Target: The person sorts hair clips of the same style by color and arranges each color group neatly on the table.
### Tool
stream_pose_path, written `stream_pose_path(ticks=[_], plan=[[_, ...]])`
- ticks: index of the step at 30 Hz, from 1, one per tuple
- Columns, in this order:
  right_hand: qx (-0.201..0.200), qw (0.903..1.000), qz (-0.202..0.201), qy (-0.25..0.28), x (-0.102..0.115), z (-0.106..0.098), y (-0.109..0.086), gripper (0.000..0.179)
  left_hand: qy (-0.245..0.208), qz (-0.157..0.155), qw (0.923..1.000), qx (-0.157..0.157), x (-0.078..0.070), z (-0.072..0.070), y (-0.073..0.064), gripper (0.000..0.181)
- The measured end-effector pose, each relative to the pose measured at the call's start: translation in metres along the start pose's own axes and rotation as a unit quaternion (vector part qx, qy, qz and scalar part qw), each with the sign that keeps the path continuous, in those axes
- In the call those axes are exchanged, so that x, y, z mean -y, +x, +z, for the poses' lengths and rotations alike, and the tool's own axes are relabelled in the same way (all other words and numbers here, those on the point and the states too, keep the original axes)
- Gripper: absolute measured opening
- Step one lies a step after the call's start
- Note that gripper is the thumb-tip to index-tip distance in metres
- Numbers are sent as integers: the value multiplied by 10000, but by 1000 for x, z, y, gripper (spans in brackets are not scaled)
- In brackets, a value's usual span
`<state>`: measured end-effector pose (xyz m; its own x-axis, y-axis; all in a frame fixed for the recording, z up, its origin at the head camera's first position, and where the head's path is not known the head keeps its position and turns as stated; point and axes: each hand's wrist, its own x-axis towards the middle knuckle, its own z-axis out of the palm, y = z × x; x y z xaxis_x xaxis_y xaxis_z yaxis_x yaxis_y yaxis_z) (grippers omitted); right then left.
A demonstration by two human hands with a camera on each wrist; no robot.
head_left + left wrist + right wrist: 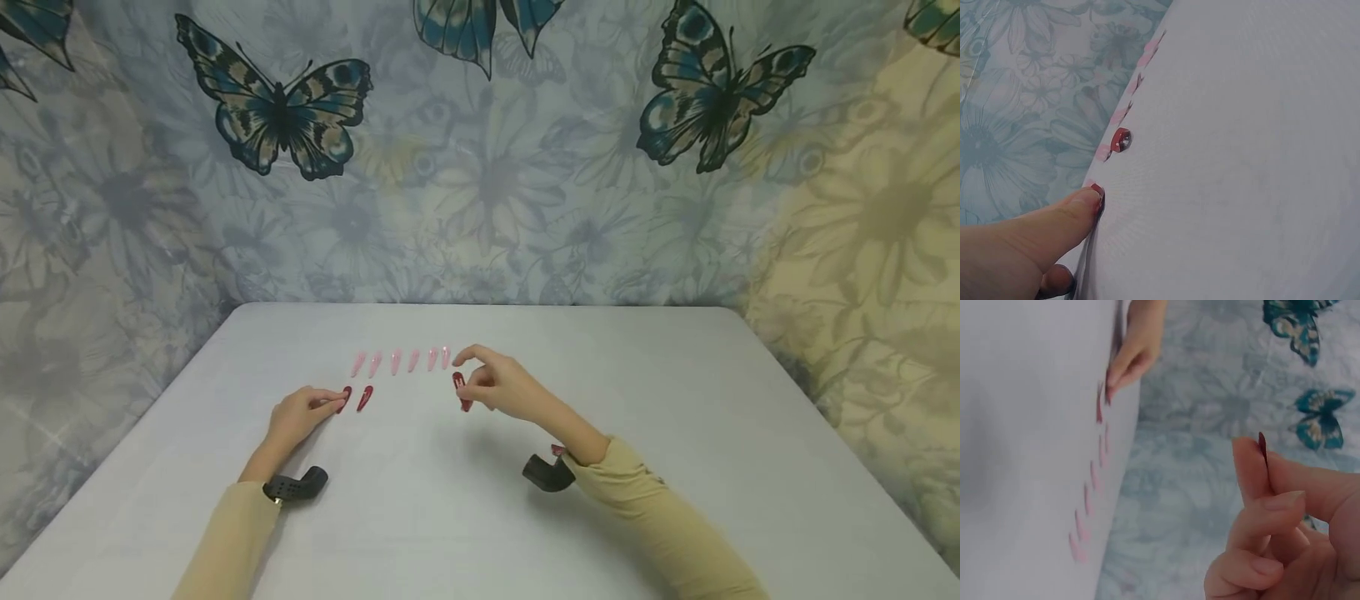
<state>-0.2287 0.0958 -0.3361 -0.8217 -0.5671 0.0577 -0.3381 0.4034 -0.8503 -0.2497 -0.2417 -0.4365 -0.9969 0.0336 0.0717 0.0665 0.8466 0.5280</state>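
My right hand [504,385] is raised over the table and pinches a red snap hair clip [459,380] between thumb and finger. In the right wrist view only the thin edge of that hair clip [1262,445] shows. My left hand [302,417] pinches another red hair clip [346,392] at the left end of a short row on the table. Thumb and fingers cover most of it. Just right of those fingers lies a second red hair clip [365,397]. Behind them runs a slanted row of several pink hair clips [396,362].
The white table [420,517] stands against a wall cloth [495,242] printed with flowers and butterflies. Near the right sleeve, a bit of red [557,449] shows, mostly hidden by the wrist camera [549,473].
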Motion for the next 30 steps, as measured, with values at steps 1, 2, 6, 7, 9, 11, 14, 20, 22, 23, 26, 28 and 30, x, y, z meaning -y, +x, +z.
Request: stream_pose_path(ticks=[1, 2, 6, 7, 9, 11, 14, 20, 22, 23, 26, 28, 30], plan=[[27, 10000, -30, 25, 1, 6, 5, 26, -11, -7, 10000, 13, 0, 0, 0, 29], [16, 9999, -94, 55, 2, 11, 9, 25, -22, -24, 10000, 29, 0, 1, -1, 29], [-233, 9982, -544, -77, 4, 33, 28, 19, -19, 17, 10000, -14, 0, 4, 1, 29], [-306, 9974, -635, -147, 3, 39, 33, 18, -16, 21, 10000, -24, 0, 5, 1, 29], [-396, 9961, -746, -271, 0, 51, 45, 17, -1, 3, 10000, -23, 1, 5, 2, 29], [-448, 9963, -655, -328, -3, 64, 58, 15, 32, -37, 10000, -4, 1, 5, 1, 29], [-320, 9988, -243, -284, -10, 79, 74, 13, 75, -62, 9999, 26, 2, 3, 1, 29], [-13, 9989, 458, -37, -22, 95, 98, 13, 42, -136, 9999, 48, 2, 1, 3, 30], [-113, 9979, 628, 123, -24, 99, 103, 14, 30, -159, 9999, 49, 3, 2, 3, 30], [-187, 9971, 706, 196, -26, 100, 105, 14, 28, -158, 9999, 41, 3, 2, 3, 29], [-473, 9951, 824, 258, -32, 106, 108, 13, 27, -116, 9999, 2, 3, 2, 3, 29], [-673, 9942, 814, 183, -37, 109, 109, 13, 30, -92, 10000, -19, 3, 2, 2, 29], [-880, 9931, 777, 11, -42, 113, 109, 13, 44, -81, 9999, -43, 4, 2, 2, 28]])
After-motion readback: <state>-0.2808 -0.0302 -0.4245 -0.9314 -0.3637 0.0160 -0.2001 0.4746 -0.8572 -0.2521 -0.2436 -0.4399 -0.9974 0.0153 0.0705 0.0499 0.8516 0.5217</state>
